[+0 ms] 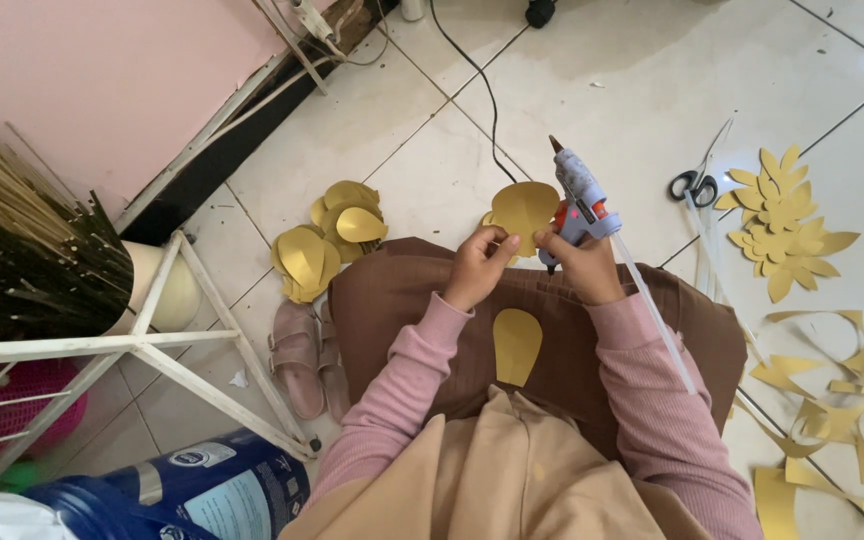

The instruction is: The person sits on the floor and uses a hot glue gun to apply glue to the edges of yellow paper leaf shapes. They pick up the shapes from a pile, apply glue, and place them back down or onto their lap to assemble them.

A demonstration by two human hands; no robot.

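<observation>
My left hand (474, 265) pinches the lower edge of a gold paper petal (525, 208) held up over my knees. My right hand (582, 265) grips a grey and orange glue gun (578, 195) with its nozzle pointing up and away, and its fingers also touch the petal's right edge. A white glue stick (657, 320) juts out of the gun's back along my right sleeve. A second flat gold petal (517, 345) lies on my brown lap.
Curled gold petals (327, 240) are piled on the tiled floor at left, beside pink sandals (304, 358). Scissors (694, 185), gold paper flowers (782, 220) and gold offcuts (832, 420) lie at right. A white metal stand (152, 345), a broom and a blue tin (202, 495) stand at left.
</observation>
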